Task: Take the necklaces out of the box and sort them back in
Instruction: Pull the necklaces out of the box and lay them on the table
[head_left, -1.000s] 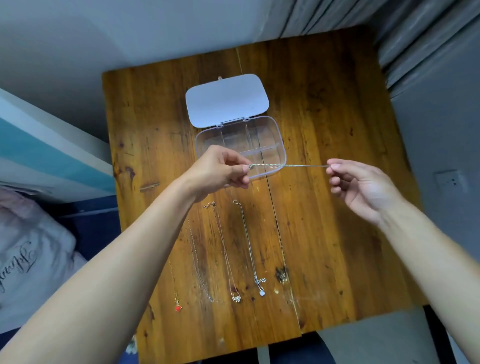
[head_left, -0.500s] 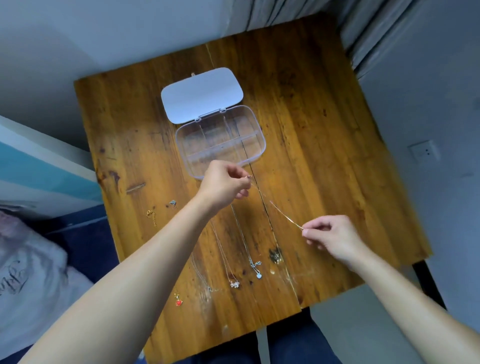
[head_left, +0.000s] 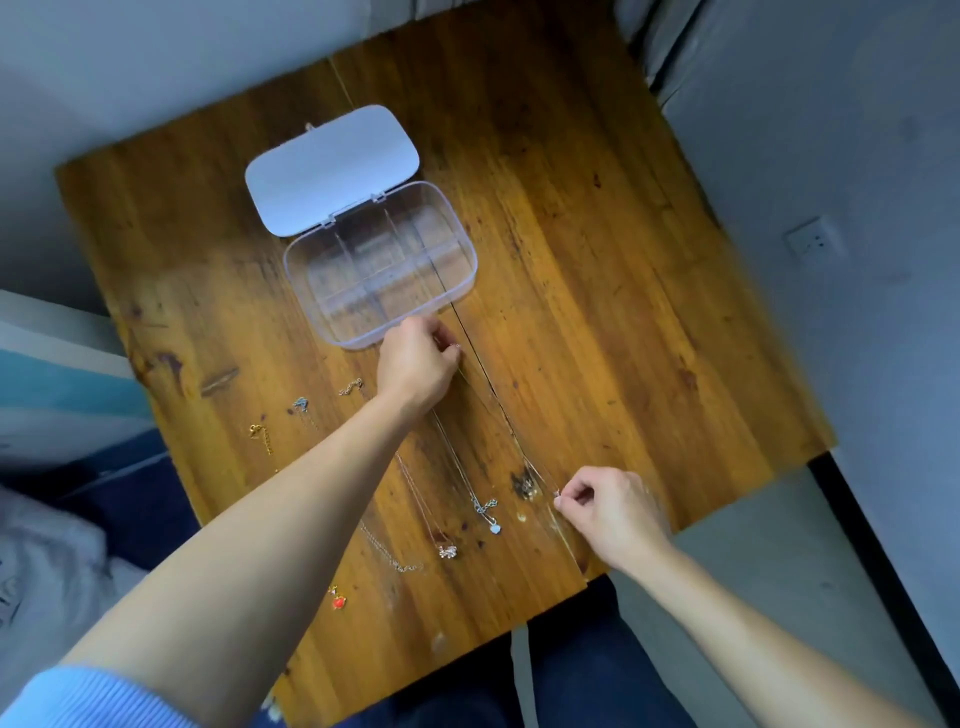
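A clear plastic box (head_left: 332, 270) with dividers stands open on the wooden table (head_left: 597, 270), its lid (head_left: 332, 169) folded back; I see nothing in its compartments. A thin silver chain (head_left: 498, 410) is stretched straight along the tabletop. My left hand (head_left: 418, 364) pinches its far end just below the box. My right hand (head_left: 610, 512) pinches its near end close to the table's front edge. Several other necklaces lie in a row to the left: one with a blue heart pendant (head_left: 495, 528), one with a rose-gold charm (head_left: 447, 551), one with a red pendant (head_left: 337, 603).
Clasp ends of chains lie at the left: gold (head_left: 258, 434), bluish (head_left: 300, 404), another (head_left: 352, 387). The table's front edge is near my right hand, with my legs below. A wall socket (head_left: 810, 241) is at the right; bedding at the left.
Both hands have lowered the stretched chain from crosswise in front of the box to lengthwise on the table. My right hand swung toward the front edge. The camera view has shifted.
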